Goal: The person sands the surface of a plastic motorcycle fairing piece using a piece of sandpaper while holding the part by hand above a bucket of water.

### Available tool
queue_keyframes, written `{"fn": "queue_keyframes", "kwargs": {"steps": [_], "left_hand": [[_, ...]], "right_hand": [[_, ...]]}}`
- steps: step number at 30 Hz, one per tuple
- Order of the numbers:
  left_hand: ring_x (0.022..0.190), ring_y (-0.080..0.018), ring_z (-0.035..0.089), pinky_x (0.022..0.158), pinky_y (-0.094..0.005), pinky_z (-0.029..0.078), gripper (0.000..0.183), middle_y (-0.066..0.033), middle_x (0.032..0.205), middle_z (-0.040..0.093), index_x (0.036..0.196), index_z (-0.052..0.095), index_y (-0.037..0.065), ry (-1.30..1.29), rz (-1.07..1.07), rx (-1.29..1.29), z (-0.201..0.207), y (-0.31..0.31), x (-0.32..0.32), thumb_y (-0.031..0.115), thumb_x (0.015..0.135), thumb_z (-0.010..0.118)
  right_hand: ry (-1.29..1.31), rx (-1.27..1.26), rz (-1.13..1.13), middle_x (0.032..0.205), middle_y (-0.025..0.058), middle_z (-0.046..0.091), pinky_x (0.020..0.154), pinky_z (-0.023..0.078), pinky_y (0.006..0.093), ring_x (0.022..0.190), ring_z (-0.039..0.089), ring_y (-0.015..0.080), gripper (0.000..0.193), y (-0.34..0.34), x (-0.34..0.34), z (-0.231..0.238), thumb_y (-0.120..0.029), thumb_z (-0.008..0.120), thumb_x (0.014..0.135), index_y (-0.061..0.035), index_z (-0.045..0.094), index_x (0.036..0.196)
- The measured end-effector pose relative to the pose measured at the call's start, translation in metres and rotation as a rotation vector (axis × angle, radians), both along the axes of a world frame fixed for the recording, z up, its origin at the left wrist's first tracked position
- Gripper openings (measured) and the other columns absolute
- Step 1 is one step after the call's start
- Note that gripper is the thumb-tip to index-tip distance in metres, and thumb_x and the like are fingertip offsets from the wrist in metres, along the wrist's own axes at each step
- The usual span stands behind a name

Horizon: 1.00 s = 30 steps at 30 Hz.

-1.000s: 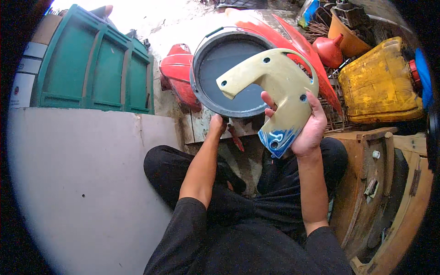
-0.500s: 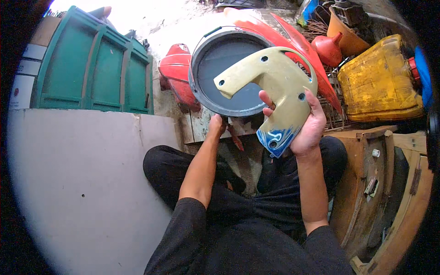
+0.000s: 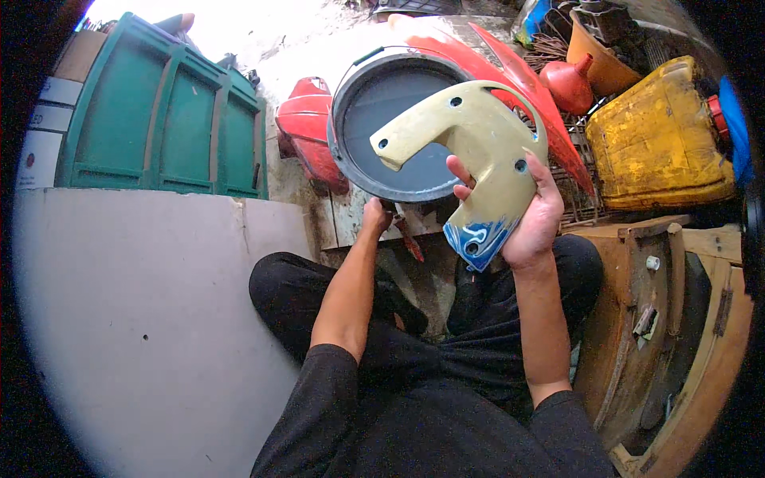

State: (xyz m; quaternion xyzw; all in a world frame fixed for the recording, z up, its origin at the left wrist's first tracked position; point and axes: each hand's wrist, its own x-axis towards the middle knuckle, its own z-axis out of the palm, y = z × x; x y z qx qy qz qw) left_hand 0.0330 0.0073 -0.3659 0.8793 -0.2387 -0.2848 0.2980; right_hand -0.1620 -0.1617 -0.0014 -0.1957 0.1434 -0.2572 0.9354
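Note:
My right hand is closed round the lower part of a curved plastic fairing panel, fingers coming through its inner bend and the thumb along its right edge. The panel is dull beige, with several screw holes and a glossy blue-and-white patterned lower end. It is held up in front of a black bucket and hides part of its right side. The bucket, with a wire handle, has dark grey water in it. My left hand is closed at the bucket's near rim; its fingertips and whatever they grip are hidden.
Red body panels lie left of the bucket and behind it. A red funnel and a dirty yellow jerrycan stand at right, above wooden furniture. A pale board and a green panelled cabinet fill the left.
The fairing panel and my right hand have shifted very slightly left and toward me. My left hand has hardly moved.

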Motion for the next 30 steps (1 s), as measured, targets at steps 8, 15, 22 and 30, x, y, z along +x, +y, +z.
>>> {"fn": "queue_keyframes", "kwargs": {"steps": [8,15,22,30], "left_hand": [[0.079,-0.0307,0.070,0.069,-0.0406,0.054,0.023,-0.0136,0.084,0.073,0.094,0.072,0.004,0.100,0.028,-0.064,-0.004,0.017,0.019,0.013,0.073,0.074],[0.067,-0.0166,0.066,0.050,-0.0325,0.042,0.015,-0.0042,0.079,0.069,0.096,0.070,0.011,0.685,0.316,0.016,0.036,-0.002,0.006,0.014,0.083,0.064],[0.074,-0.0164,0.067,0.051,-0.0314,0.040,0.021,-0.0018,0.083,0.069,0.102,0.070,0.012,0.798,0.385,-0.002,0.037,-0.003,0.004,0.016,0.085,0.059],[0.080,-0.0274,0.070,0.072,-0.0374,0.053,0.030,-0.0159,0.092,0.072,0.102,0.072,0.006,0.144,0.029,0.041,-0.011,0.007,0.012,0.011,0.072,0.068]], "right_hand": [[-0.010,0.005,0.013,0.139,0.0256,0.048,0.090,0.054,0.0509,0.116,0.057,0.0467,0.065,0.005,0.005,0.005,-0.039,0.046,0.095,0.0012,0.034,0.145],[0.022,-0.002,-0.031,0.138,0.0255,0.049,0.089,0.055,0.0507,0.115,0.058,0.0462,0.064,-0.002,-0.002,-0.002,-0.039,0.047,0.095,0.0003,0.035,0.144],[0.019,-0.003,-0.044,0.137,0.0255,0.050,0.087,0.056,0.0502,0.114,0.059,0.0460,0.065,-0.002,-0.002,-0.002,-0.039,0.047,0.095,-0.0002,0.034,0.145],[0.041,-0.015,-0.047,0.137,0.0260,0.050,0.085,0.057,0.0494,0.113,0.060,0.0461,0.065,-0.001,-0.001,-0.002,-0.039,0.047,0.094,0.0000,0.034,0.145]]}}
